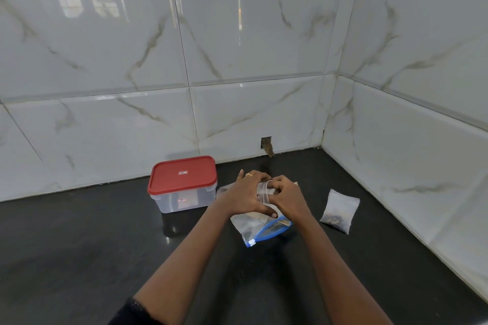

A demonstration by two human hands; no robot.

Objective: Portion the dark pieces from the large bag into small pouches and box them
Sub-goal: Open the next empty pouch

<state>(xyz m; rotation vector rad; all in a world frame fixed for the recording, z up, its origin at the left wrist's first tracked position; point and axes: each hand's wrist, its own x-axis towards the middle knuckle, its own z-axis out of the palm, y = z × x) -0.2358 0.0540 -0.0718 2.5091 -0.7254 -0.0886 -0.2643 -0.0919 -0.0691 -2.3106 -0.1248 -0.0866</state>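
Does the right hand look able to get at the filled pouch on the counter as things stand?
Probably yes: only bare counter lies between the right hand and the filled pouch, though its fingers now pinch a small clear pouch.

The counter (105,245) is black, polished smooth and reflective; the wall tiles (105,60) are glossy with marble-like veins. The box (182,202) is cloudy clear plastic under a red plastic lid (182,175), while the large bag (250,224), the pouch (264,192) above it and the filled pouch (339,211) are thin, wrinkled clear film.
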